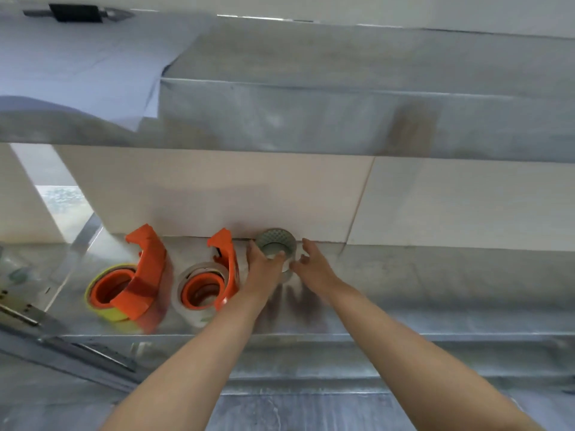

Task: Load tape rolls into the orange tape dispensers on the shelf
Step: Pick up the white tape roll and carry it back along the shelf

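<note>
Two orange tape dispensers lie on the metal shelf (435,275). The left dispenser (137,275) carries a yellow tape roll (96,306). The middle dispenser (217,275) carries a clear roll (186,309). To their right, a grey tape roll (277,241) stands against the white back wall. My left hand (261,265) grips this roll, with the thumb hooked into its core. My right hand (311,262) hovers just right of the roll, fingers spread, holding nothing.
A metal upper shelf (311,119) hangs overhead with white paper sheets (77,73) on its left. A hinged metal bracket (21,312) sits at the lower left. Clear wrapped items (15,269) lie at the far left of the shelf.
</note>
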